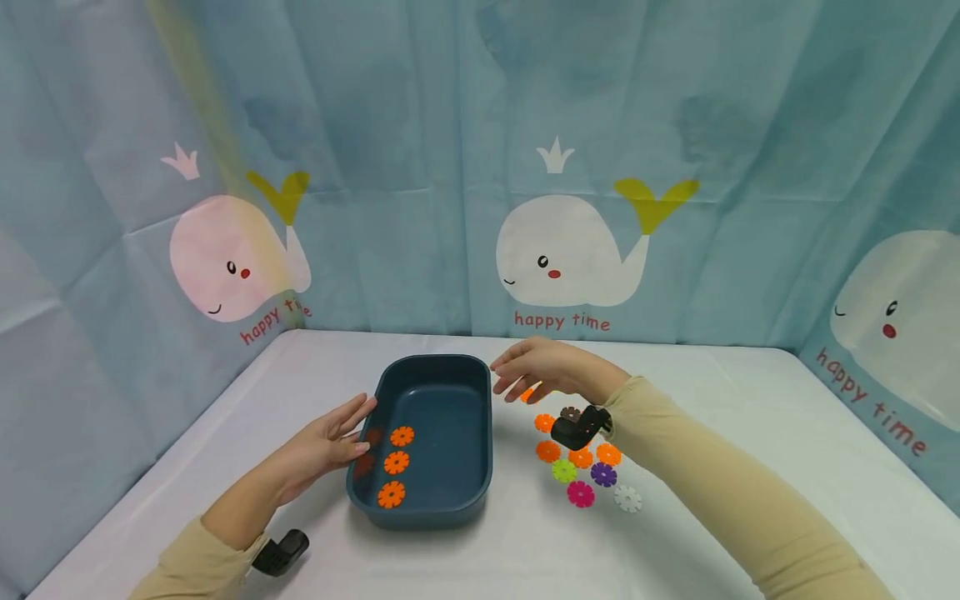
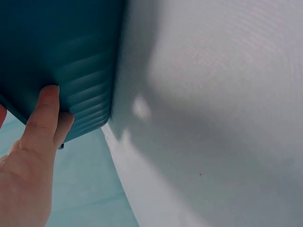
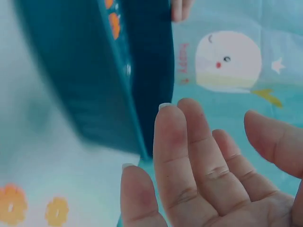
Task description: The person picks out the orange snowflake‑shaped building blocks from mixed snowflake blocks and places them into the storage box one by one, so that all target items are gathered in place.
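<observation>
A dark blue rectangular basin (image 1: 453, 425) stands on the table. Three orange notched plastic discs (image 1: 396, 462) lie in a row along its left side. My left hand (image 1: 322, 446) rests against the basin's left wall; in the left wrist view its extended fingers (image 2: 46, 111) touch the ribbed outside. At the basin's far right corner hovers my right hand (image 1: 546, 365), its palm and loosely bent fingers (image 3: 171, 151) holding nothing in the right wrist view. Beneath and in front of the right forearm lie loose discs: several orange, a green (image 1: 564, 471), a purple (image 1: 603, 474), a pink (image 1: 581, 494) and a white one (image 1: 627, 499).
A brown disc (image 1: 571, 412) lies partly behind the right wrist camera (image 1: 579, 429). The white tabletop (image 1: 720, 467) reaches back to a light blue curtain (image 1: 405, 250) printed with whales. Another camera (image 1: 281, 552) sits on the left wrist.
</observation>
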Demonstrator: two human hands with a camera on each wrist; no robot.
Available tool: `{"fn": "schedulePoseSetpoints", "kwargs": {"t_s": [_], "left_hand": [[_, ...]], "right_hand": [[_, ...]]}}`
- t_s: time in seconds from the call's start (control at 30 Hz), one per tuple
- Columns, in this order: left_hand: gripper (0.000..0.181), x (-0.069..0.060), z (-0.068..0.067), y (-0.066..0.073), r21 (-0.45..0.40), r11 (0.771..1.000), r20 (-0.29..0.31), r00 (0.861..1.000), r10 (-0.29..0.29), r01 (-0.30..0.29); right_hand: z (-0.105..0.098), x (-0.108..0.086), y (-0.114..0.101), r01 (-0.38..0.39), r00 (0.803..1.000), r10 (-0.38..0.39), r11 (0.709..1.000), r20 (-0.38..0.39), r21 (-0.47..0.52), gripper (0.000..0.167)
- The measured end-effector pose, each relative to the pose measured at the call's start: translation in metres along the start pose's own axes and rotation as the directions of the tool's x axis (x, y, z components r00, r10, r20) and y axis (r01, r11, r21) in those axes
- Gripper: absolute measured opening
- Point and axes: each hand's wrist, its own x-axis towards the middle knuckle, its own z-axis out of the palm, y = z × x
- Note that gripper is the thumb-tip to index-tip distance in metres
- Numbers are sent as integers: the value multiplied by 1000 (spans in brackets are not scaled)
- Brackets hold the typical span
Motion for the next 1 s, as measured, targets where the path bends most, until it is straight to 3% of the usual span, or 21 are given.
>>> {"fn": "schedulePoseSetpoints", "kwargs": {"t_s": [0.33, 0.7, 1.0], "left_hand": [[83, 0, 2, 3, 2, 1000, -6, 1000, 6, -6], [83, -1, 1, 2, 11, 1000, -9, 1000, -5, 6], [83, -2, 2, 2, 3, 1000, -11, 1000, 0, 0]], "right_hand": [[-34, -19, 39, -6, 999, 6, 1000, -48, -7, 36], [-63, -25, 78, 29, 1000, -29, 997, -2, -70, 43], [-82, -26, 93, 32, 999, -30, 990, 18, -135, 40]]}}
